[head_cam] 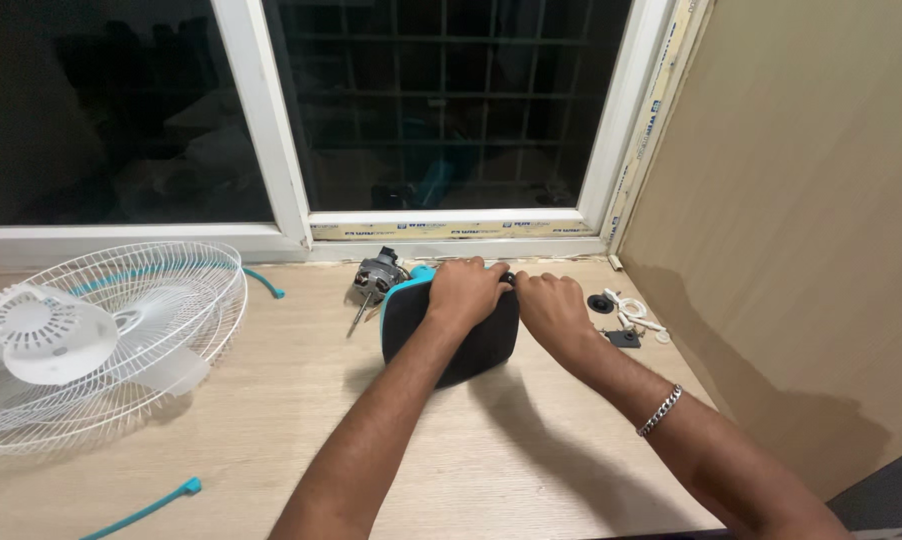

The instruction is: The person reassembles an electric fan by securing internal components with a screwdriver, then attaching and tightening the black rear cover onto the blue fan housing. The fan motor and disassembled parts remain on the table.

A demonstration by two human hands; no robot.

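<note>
A black fan base with a teal edge (471, 345) lies tilted on the wooden table, its far end near the window. My left hand (465, 290) grips its upper edge from above. My right hand (549, 303) pinches a small dark part at the base's top right corner, with a silver bracelet on that wrist. The bare fan motor (374, 279) with its metal shaft lies just left of the base, touching or very close to it.
White wire fan guards and a white motor cover (91, 335) lie at the left. Teal rim strips (146, 508) lie at the front left and near the window. Small black and white parts (626, 318) sit at the right by a beige panel (801, 220).
</note>
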